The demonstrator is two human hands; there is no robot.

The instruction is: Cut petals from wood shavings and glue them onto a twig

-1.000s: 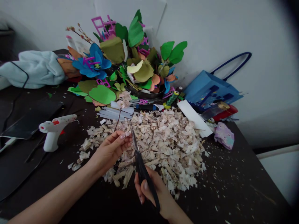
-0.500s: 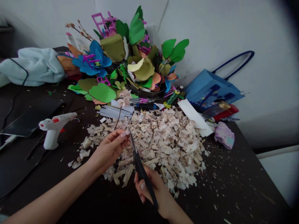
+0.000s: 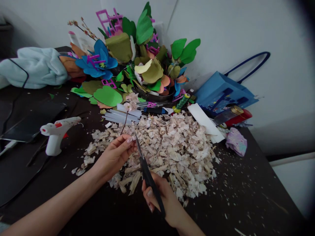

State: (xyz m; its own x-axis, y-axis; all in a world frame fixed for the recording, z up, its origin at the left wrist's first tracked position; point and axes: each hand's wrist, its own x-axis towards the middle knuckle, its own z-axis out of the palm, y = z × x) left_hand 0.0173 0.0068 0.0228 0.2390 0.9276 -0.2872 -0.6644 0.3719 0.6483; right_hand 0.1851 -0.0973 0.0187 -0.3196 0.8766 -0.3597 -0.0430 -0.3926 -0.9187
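Between thumb and fingers, my left hand pinches a small pale scrap, which looks like dried petal or husk. My right hand is wrapped round the black handles of a pair of scissors. Their blades point up and away, with the tips right beside the pale scrap. Under and beyond both hands spreads a heap of pale, papery beige scraps. Just past my left fingers, a thin brown stem with a pale pink flower leans over the heap; I cannot tell if the fingers hold it.
A white glue gun stands on the dark table at left, near glue sticks. Colourful felt flowers fill the back. A blue bag, green thread spool and white card are at right.
The view has shifted very slightly. Both hands, the scissors and the pale scrap keep nearly the same positions.
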